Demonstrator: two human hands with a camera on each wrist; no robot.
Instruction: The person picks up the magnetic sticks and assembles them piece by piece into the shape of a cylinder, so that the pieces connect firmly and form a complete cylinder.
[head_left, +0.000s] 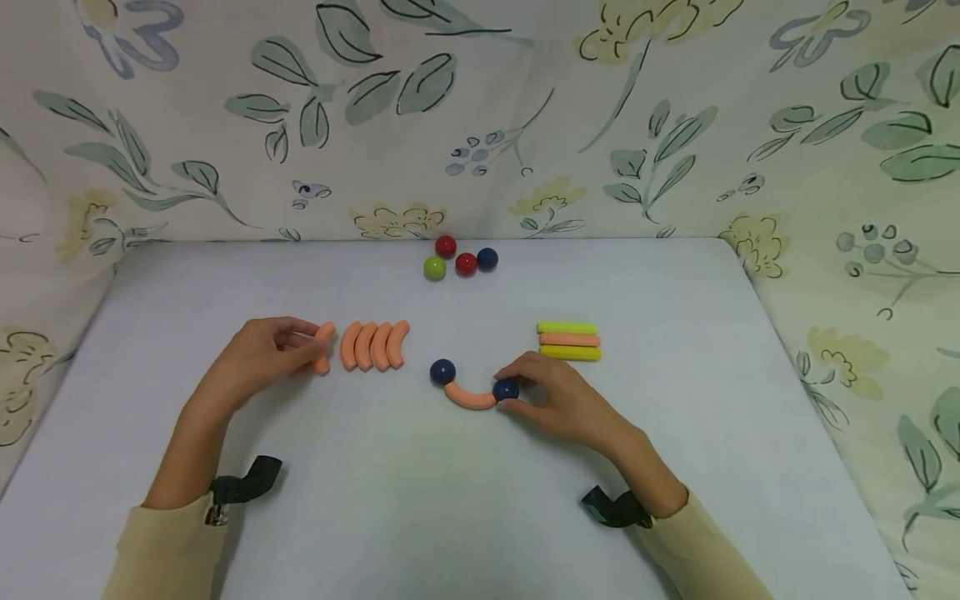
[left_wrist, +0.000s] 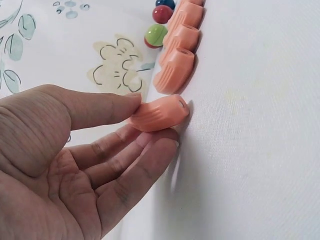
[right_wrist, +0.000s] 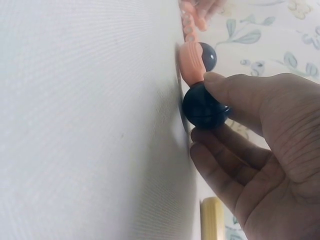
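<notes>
My right fingers (right_wrist: 215, 170) pinch a glossy navy ball (right_wrist: 202, 107) against a curved orange plastic rod (head_left: 471, 401), probably to steady that end; left fingers (left_wrist: 145, 167) pinch a matching rod (left_wrist: 160, 114) beside four aligned rods (head_left: 378, 347).

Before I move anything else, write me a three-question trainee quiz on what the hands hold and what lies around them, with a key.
1. How many loose balls sit grouped near the far edge of the table?
2. True or false: the right hand holds a straight yellow stick.
3. Which does the left hand pinch?
A. a red ball
B. a curved orange piece
C. a straight lime stick

Key:
1. Four: two red, one green, one dark blue.
2. False; it holds a dark blue ball.
3. B.
</notes>
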